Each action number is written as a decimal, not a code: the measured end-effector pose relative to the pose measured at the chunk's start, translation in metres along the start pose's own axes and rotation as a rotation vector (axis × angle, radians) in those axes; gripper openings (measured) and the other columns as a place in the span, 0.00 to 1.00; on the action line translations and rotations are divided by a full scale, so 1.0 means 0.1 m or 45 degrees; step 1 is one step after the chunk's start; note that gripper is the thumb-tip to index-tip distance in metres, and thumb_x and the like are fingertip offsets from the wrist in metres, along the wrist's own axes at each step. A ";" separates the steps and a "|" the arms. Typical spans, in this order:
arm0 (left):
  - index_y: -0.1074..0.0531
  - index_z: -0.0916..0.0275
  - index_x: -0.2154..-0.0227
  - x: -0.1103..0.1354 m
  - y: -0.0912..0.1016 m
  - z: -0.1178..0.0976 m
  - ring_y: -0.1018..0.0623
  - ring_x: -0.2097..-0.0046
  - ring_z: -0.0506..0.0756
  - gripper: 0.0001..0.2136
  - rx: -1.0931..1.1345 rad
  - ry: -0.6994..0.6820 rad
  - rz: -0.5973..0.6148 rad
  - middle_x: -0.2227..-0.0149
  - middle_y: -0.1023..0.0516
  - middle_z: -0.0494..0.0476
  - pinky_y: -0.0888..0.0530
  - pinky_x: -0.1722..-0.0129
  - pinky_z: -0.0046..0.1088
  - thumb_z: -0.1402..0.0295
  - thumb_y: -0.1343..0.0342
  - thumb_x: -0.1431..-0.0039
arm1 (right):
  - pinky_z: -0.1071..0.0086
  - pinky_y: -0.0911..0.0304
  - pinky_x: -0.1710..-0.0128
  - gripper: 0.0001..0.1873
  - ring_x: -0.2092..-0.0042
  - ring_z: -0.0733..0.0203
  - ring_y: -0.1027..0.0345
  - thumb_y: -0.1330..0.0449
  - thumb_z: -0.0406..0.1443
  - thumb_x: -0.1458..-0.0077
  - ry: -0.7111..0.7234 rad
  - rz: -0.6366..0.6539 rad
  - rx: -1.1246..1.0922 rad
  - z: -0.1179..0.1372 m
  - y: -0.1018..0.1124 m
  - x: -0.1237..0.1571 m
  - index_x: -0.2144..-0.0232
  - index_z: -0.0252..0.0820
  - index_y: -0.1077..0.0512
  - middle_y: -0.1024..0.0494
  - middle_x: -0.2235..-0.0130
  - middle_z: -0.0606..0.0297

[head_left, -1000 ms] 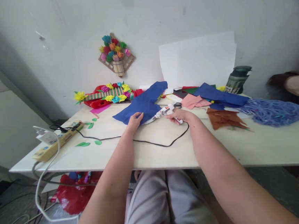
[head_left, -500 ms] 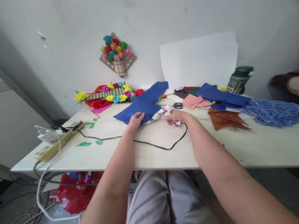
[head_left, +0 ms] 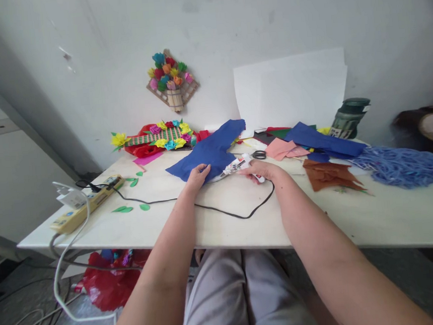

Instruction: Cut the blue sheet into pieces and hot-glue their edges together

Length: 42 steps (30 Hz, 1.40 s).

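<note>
My left hand point(head_left: 196, 176) presses on the near edge of a blue paper sheet point(head_left: 211, 150) lying on the white table point(head_left: 221, 217), its fingers curled over the paper. My right hand point(head_left: 258, 169) grips a white glue gun point(head_left: 236, 165) whose nozzle points left toward the blue sheet's edge. The gun's black cord point(head_left: 228, 210) loops across the table to a yellow power strip point(head_left: 85, 204) at the left.
Scissors point(head_left: 259, 154), pink, blue and brown paper pieces point(head_left: 327, 173), a blue mesh heap point(head_left: 402, 165) and a green bottle point(head_left: 349, 117) lie at the right. Paper-flower crafts point(head_left: 157, 137) sit at the back left, green paper leaves point(head_left: 129, 208) nearby. A red bag point(head_left: 105, 281) lies under the table.
Both hands stay on the blue sheet and glue gun; the gun shifted slightly. The view tilted a little downward.
</note>
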<state>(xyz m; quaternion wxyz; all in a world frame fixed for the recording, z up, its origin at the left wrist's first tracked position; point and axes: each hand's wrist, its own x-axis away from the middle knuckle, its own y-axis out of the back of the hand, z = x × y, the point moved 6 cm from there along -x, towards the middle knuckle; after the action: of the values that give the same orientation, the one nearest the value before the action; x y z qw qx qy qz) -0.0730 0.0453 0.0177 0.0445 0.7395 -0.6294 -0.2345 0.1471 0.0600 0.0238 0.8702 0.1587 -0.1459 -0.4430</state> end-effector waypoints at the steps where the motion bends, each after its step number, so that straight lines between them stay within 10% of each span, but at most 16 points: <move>1: 0.30 0.62 0.74 0.00 0.00 0.00 0.36 0.73 0.48 0.16 0.005 -0.002 0.005 0.77 0.34 0.47 0.39 0.69 0.24 0.53 0.48 0.51 | 0.76 0.46 0.88 0.22 0.87 0.71 0.42 0.36 0.49 0.60 -0.010 -0.004 -0.001 0.00 0.01 0.01 0.81 0.38 0.38 0.34 0.84 0.70; 42: 0.29 0.61 0.73 -0.01 0.02 0.04 0.37 0.76 0.49 0.16 0.002 0.026 -0.013 0.82 0.37 0.46 0.38 0.73 0.25 0.52 0.47 0.53 | 0.76 0.48 0.88 0.21 0.86 0.72 0.42 0.35 0.48 0.61 -0.038 -0.069 -0.036 0.00 0.13 0.08 0.79 0.35 0.33 0.25 0.79 0.61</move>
<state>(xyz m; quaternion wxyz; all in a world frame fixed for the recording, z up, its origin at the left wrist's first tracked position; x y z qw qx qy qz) -0.0766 0.0472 0.0149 0.0492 0.7451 -0.6253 -0.2265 0.1607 0.0607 0.0298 0.8578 0.1437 -0.1481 -0.4708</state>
